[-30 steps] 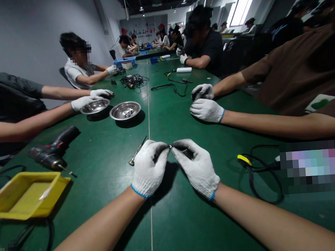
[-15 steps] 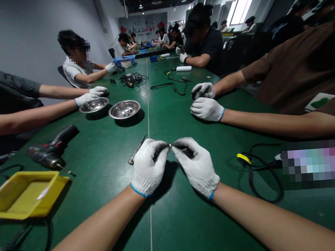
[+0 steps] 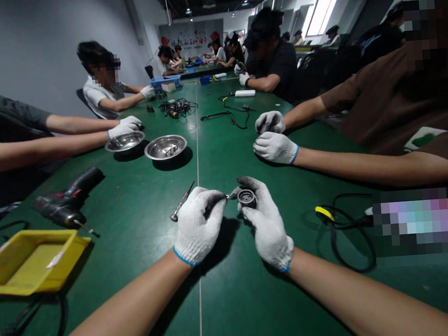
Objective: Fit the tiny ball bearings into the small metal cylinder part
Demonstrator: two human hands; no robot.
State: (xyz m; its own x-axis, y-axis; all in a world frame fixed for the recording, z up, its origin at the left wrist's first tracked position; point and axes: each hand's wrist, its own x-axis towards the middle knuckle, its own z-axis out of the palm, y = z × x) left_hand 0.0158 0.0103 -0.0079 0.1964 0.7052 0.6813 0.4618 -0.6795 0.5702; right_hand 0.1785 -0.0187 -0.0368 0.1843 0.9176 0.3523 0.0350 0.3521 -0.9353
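Observation:
In the head view my left hand [image 3: 200, 223], in a white knit glove with dark-stained fingertips, pinches a tiny shiny metal piece [image 3: 227, 196], too small to name. Close by on the right, my gloved right hand [image 3: 268, 221] is closed around a round dark part [image 3: 246, 199]. Its circular face, with a raised rim and small recesses inside, is turned up. The right index fingertip is close to the metal piece; whether it touches is unclear. A small slim screwdriver [image 3: 182, 201] lies on the green table [image 3: 233, 300] beside my left hand.
Left are a power drill [image 3: 68, 197], a yellow tray [image 3: 39, 263] and two metal bowls, the nearer bowl [image 3: 166, 148] holding small metal parts. A cable [image 3: 334, 232] lies right. Co-workers' gloved hands [image 3: 276, 146] work across the table. Tangled cables [image 3: 177, 108] lie further back.
My right hand has opened out from its pinch and turned, bringing the round dark part into view. My left hand stays nearly still, still pinching the metal piece.

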